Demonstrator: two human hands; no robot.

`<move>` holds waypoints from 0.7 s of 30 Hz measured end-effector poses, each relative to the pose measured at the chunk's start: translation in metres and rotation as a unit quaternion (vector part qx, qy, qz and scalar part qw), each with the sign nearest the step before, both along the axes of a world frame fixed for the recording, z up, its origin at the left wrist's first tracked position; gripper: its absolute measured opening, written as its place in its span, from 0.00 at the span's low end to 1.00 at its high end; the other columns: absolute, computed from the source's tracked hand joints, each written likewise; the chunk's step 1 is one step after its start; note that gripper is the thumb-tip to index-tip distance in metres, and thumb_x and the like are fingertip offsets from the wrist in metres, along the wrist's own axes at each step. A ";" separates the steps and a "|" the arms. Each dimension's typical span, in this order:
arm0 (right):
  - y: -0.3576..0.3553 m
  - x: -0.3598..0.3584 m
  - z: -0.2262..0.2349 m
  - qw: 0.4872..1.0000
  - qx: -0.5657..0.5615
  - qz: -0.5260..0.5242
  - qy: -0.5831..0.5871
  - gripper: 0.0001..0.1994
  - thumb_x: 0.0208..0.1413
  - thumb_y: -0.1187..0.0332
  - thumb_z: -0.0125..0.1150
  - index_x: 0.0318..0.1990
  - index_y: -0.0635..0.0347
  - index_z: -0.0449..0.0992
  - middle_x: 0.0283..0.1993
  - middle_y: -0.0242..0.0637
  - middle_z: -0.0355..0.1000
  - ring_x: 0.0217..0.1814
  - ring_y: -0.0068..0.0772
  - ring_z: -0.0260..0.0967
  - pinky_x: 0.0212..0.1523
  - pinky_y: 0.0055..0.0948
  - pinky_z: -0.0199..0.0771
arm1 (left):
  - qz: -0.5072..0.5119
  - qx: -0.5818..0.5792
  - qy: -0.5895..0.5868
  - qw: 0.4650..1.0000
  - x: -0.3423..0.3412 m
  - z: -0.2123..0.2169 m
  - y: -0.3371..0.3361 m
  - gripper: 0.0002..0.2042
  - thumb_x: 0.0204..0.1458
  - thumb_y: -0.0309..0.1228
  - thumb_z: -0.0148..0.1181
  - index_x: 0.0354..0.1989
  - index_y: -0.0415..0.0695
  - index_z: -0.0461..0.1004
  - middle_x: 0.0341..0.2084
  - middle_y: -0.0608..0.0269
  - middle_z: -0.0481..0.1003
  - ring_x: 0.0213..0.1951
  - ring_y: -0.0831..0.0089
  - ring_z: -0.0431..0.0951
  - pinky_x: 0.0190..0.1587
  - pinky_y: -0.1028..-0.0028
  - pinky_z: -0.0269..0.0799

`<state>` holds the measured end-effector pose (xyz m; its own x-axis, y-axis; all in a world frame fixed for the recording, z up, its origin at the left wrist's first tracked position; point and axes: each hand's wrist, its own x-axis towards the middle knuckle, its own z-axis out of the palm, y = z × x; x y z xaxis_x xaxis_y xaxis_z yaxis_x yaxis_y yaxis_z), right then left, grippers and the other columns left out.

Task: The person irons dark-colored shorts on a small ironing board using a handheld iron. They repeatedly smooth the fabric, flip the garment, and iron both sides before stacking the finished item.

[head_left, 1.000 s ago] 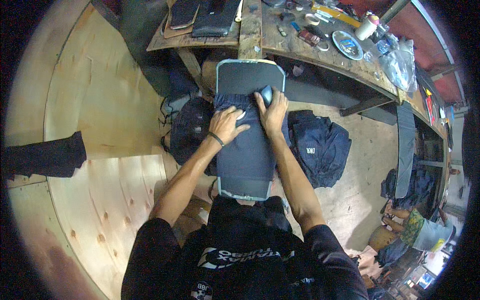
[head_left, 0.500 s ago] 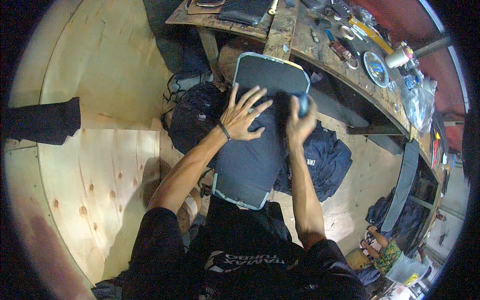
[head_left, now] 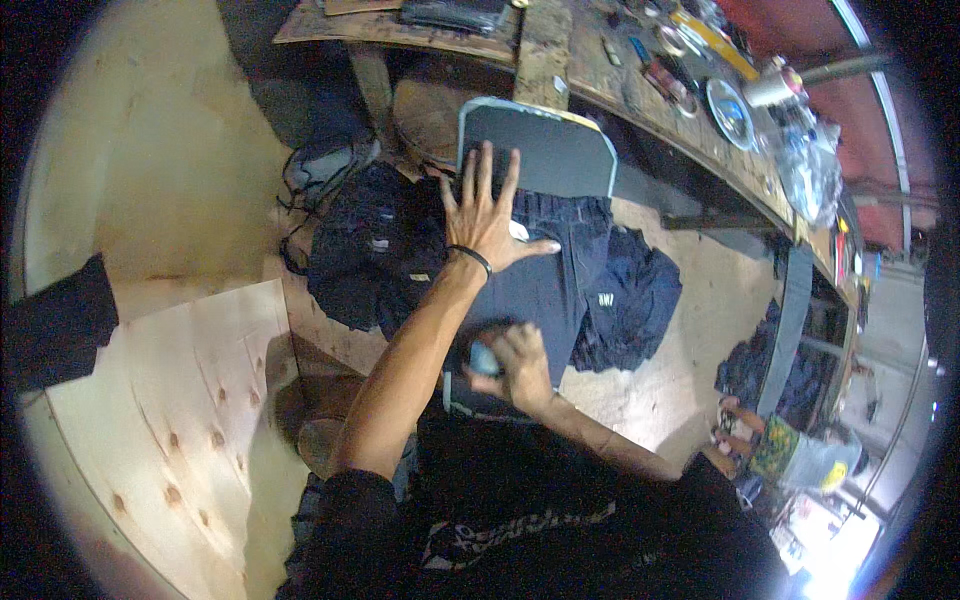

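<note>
"Running from twelve to three o'clock, a wooden bench is seen; what is placed below it?"

"A dark, pale-edged board, its bare end pointed toward one o'clock. Over it, at the centre, a navy garment is spread (whether slipped over or merely laid on cannot be told). Dark cloth is heaped at three and ten o'clock."

"How would the garment be expected to handle?"

"As light and soft, probably, easily wrinkled but hardly fragile; it would be best gripped by the gathered waistband, toward one o'clock, with stiffness supplied by the board."

"And the hands?"

"At twelve o'clock the left hand is laid with fingers splayed wide, nothing being held. By the right hand, at five, a bluish object is grasped, too blurred to be identified. Between left forefinger and thumb, a small white patch is shown."
</note>
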<state>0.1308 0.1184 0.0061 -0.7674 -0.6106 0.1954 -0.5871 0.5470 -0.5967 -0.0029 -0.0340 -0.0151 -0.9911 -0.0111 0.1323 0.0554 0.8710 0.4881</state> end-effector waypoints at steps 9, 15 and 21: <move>0.014 -0.004 0.009 0.997 0.058 -0.047 -0.029 0.33 0.36 0.49 0.82 0.49 0.59 0.81 0.44 0.46 0.74 0.51 0.55 0.68 0.53 0.54 0.68 | 0.067 -0.066 -0.064 0.993 -0.005 0.014 0.010 0.80 0.20 0.83 0.65 0.83 0.53 0.35 0.80 0.37 0.35 0.80 0.39 0.37 0.69 0.19 0.32; 0.038 -0.004 0.013 0.977 0.168 -0.056 -0.122 0.31 0.40 0.47 0.80 0.48 0.60 0.81 0.48 0.50 0.74 0.53 0.56 0.70 0.59 0.58 0.68 | 0.067 -0.067 -0.068 0.993 -0.003 0.014 0.012 0.78 0.22 0.82 0.67 0.83 0.53 0.36 0.80 0.37 0.35 0.80 0.38 0.37 0.69 0.20 0.35; 0.046 0.003 0.012 0.994 0.040 0.007 -0.106 0.24 0.42 0.54 0.82 0.42 0.60 0.82 0.41 0.45 0.73 0.47 0.50 0.69 0.49 0.49 0.71 | 0.052 -0.078 -0.056 0.994 -0.005 0.015 0.011 0.77 0.22 0.81 0.68 0.82 0.52 0.39 0.79 0.37 0.38 0.79 0.38 0.40 0.70 0.21 0.36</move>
